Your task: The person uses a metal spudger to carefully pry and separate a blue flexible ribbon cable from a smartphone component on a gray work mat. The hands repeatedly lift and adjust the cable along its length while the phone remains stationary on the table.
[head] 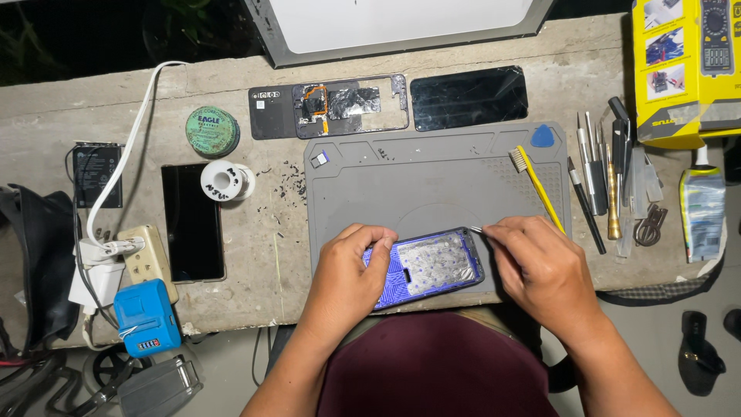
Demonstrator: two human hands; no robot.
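Note:
A phone back housing (432,266) with a blue rim and silvery foil inside lies on the grey work mat (432,174) near the front edge. My left hand (347,274) grips its left end, fingers curled over the top edge. My right hand (540,266) pinches a thin metal tool (476,229) whose tip touches the housing's upper right corner.
On the mat lie a yellow toothbrush (540,185) and a blue pick (543,137). Behind it are a phone frame (340,104) and a dark screen (468,96). Screwdrivers and tweezers (602,174) lie right, a yellow box (683,69) beyond. Left: solder spool (225,181), green tin (211,130), phone (193,224), power strip (147,259).

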